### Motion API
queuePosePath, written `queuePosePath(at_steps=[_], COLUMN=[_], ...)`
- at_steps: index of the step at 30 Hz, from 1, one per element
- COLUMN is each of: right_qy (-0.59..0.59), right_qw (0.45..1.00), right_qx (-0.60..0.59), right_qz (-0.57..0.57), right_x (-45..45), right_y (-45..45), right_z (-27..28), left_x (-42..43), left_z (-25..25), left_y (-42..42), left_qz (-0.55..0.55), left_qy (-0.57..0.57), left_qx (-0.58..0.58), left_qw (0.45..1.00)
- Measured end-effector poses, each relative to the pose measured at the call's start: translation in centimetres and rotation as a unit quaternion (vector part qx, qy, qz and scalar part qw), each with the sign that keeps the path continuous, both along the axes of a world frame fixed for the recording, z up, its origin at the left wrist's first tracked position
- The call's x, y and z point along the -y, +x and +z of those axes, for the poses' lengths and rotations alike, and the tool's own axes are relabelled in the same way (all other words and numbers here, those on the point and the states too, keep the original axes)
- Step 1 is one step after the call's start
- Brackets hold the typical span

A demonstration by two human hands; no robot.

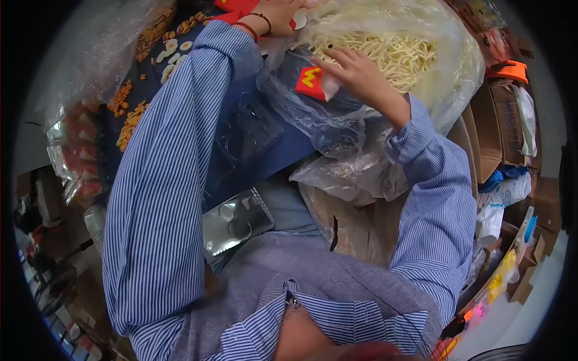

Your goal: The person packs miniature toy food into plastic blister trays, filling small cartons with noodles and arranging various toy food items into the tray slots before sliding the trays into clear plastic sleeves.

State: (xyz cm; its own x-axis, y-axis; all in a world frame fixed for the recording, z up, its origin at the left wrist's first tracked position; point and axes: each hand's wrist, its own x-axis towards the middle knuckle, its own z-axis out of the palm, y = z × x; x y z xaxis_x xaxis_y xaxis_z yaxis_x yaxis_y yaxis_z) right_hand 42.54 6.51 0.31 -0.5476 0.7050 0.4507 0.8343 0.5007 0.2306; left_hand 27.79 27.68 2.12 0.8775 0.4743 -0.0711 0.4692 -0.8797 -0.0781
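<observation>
My right hand (364, 75) is over an open clear plastic bag (463, 66) of pale yellow, fry-like sticks (406, 63). Its fingers are spread, with nothing visible gripped in them. Just below those fingers lies a small red carton (309, 83) with a yellow zigzag mark and a whitish part at its side. At the top edge of the view, my left hand (274, 15) reaches to a small white, red-edged piece (298, 19). Its fingertips are partly cut off, so its grip is unclear. More red pieces (235, 7) lie beside that wrist.
Clear plastic trays (250, 129) lie on the dark blue table (241, 180). Small orange pieces (129, 126) and white-and-yellow egg-like pieces (171, 48) are at left. A silvery packet (238, 222) rests at my lap. Cardboard boxes (503, 123) stand at right.
</observation>
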Motion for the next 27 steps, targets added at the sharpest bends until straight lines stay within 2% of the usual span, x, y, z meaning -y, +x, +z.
queuePosePath(at_steps=[1, 3, 5, 7, 9, 12, 13, 14, 16, 18, 20, 21, 23, 24, 26, 27], right_qy=[-0.002, -0.036, -0.082, -0.081, -0.187, -0.212, -0.218, -0.22, -0.272, -0.289, -0.285, -0.286, -0.235, -0.236, -0.336, -0.305], right_qw=[1.0, 0.984, 0.924, 0.908, 0.892, 0.898, 0.899, 0.899, 0.902, 0.894, 0.907, 0.908, 0.919, 0.919, 0.806, 0.765], right_qx=[-0.002, -0.133, -0.266, -0.293, -0.319, -0.28, -0.265, -0.265, -0.182, -0.171, -0.093, -0.09, -0.169, -0.167, -0.38, -0.529], right_qz=[-0.004, -0.114, -0.262, -0.289, -0.26, -0.265, -0.272, -0.27, -0.281, -0.295, -0.294, -0.293, -0.268, -0.267, -0.306, -0.205], right_x=[1.0, 3.0, 4.6, 4.8, 4.7, 2.7, 1.8, 0.8, -1.0, -1.0, -1.5, -1.4, -0.8, -0.6, 0.1, 0.1], right_y=[0.2, 2.2, 5.2, 6.1, 5.9, 5.2, 5.2, 5.3, 5.3, 3.4, 3.5, 3.6, 4.2, 4.5, 5.4, 7.1], right_z=[0.1, 0.6, 1.0, 0.3, -0.5, -1.2, -1.5, -2.1, -3.0, -2.2, -3.0, -3.1, -2.8, -2.1, -0.4, -2.7], left_x=[0.1, 0.2, 0.2, 0.7, 1.7, 5.8, 8.3, 11.0, 14.4, 15.4, 15.8, 16.1, 16.7, 16.5, 15.1, 14.3], left_z=[0.0, 0.3, 0.7, 1.7, 2.8, 2.2, 1.2, 0.1, -2.5, -4.0, -4.5, -3.9, -2.3, -1.6, -2.9, -2.4], left_y=[0.1, 0.1, -0.2, -0.7, -1.0, -1.8, -2.0, -2.5, -3.5, -4.4, -5.4, -6.1, -7.4, -7.8, -6.9, -5.9], left_qz=[-0.004, -0.002, 0.001, 0.001, -0.027, -0.168, -0.217, -0.249, -0.25, -0.241, -0.225, -0.224, -0.2, -0.201, -0.194, -0.184], left_qy=[-0.003, -0.007, -0.006, 0.009, 0.054, 0.171, 0.161, 0.13, -0.028, -0.034, -0.058, -0.058, -0.117, -0.139, -0.152, -0.172], left_qx=[-0.005, -0.014, -0.014, 0.007, 0.066, 0.257, 0.28, 0.273, 0.201, 0.201, 0.173, 0.176, 0.079, 0.095, 0.207, 0.215], left_qw=[1.0, 1.0, 1.0, 1.0, 0.996, 0.936, 0.921, 0.92, 0.947, 0.949, 0.957, 0.957, 0.97, 0.965, 0.947, 0.944])
